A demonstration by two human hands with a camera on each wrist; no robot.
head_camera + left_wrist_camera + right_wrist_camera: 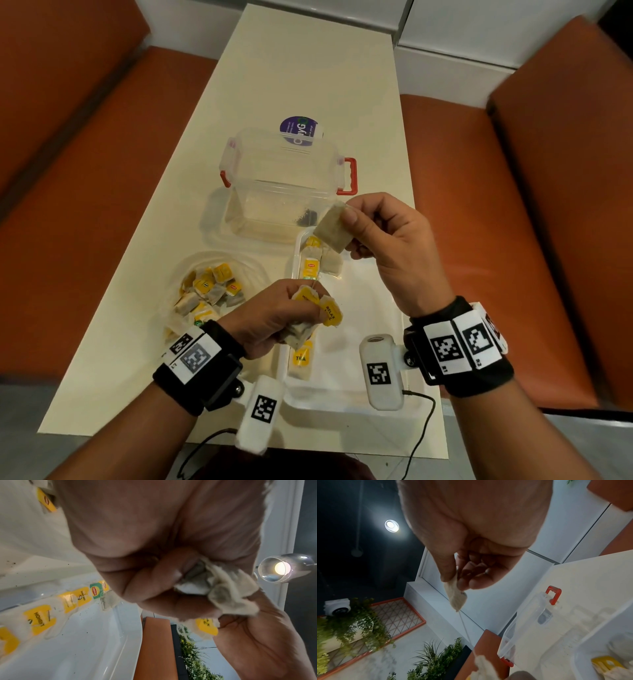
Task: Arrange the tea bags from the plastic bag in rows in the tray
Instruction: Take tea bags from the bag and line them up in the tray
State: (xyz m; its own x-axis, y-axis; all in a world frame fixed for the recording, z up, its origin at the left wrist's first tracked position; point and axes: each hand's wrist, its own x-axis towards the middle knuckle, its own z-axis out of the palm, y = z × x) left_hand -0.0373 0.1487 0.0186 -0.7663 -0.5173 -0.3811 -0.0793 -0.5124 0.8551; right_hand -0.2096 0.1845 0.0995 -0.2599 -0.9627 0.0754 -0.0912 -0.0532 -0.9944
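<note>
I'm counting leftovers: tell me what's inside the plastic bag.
The plastic bag holds a loose heap of tea bags with yellow tags. Those underneath, and behind the left hand, are hidden.

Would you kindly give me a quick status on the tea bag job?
Right hand pinches one tea bag above the tray. Left hand grips a bunch of bags. One row lies in tray; more in plastic bag. Nothing blocking.

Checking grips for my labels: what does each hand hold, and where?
Right hand pinches one tea bag by its pouch's upper edge. Left hand grips bunched tea bags by their pouches; tags hang out.
</note>
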